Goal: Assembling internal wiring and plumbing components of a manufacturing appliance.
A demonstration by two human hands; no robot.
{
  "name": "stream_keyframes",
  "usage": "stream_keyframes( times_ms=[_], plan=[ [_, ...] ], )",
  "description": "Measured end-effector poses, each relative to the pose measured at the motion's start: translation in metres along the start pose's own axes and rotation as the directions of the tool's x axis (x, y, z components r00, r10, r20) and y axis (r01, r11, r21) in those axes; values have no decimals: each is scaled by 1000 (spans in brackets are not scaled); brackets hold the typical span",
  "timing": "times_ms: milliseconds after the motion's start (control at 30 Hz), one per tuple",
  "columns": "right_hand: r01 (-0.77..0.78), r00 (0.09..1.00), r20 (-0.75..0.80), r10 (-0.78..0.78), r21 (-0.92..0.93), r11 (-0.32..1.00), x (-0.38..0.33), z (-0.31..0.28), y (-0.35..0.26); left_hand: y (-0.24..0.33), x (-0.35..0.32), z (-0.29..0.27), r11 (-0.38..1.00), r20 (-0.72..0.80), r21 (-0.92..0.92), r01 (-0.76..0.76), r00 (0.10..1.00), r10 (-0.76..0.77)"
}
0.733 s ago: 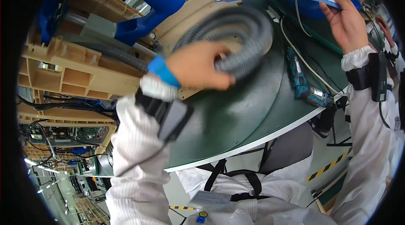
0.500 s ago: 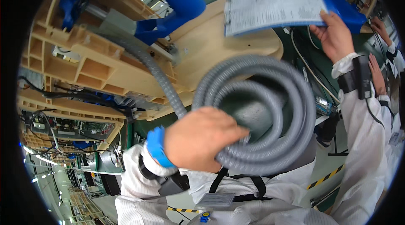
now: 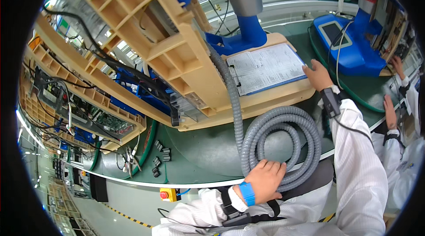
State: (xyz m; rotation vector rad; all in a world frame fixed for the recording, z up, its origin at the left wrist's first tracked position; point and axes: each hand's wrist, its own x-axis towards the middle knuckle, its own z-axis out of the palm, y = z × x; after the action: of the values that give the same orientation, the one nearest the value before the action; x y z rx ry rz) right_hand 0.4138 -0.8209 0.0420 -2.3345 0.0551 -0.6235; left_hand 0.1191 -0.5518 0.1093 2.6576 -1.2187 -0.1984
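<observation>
Grey hose [image 3: 283, 141] in left grip [image 3: 264, 179].

hose coil [image 3: 283, 141] before clipboard [image 3: 265, 67], on table [image 3: 208, 147]

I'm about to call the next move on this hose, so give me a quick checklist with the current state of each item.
1. Left hand has a grip on the coiled grey corrugated hose: ok, fingers lie over the lower left of the coil.
2. Coil resting on the green table: ok.
3. Hose's straight run leads up under the tan plastic housing: ok; the joint itself is hidden, cannot tell.
4. Right hand free: not ok, it rests on the edge of the clipboard.
5. Co-worker's hands away from the coil: ok, they are at the far right by the blue machine.
</observation>
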Motion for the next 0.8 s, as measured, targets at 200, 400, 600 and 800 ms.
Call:
stream_keyframes(
  times_ms=[200, 400, 600, 800],
  plan=[
    [-84, 970, 245, -3, 345, 935, -85, -48, -57, 9, -6, 14, 978, -73, -172, 117, 989, -131],
    [-38, 964, 257, -70, 395, 918, -180, -59, -48, 29, -27, 41, 999, -68, -29, -17, 998, 15],
    [-500, 854, 467, 230, 613, 612, -244, -79, -47, 44, -59, 105, 996, 62, 58, -61, 996, 57],
    [-542, 835, 431, 342, 539, 645, -299, -104, 0, 28, -104, 163, 658, 165, -744, 114, 986, 16]
  ],
)
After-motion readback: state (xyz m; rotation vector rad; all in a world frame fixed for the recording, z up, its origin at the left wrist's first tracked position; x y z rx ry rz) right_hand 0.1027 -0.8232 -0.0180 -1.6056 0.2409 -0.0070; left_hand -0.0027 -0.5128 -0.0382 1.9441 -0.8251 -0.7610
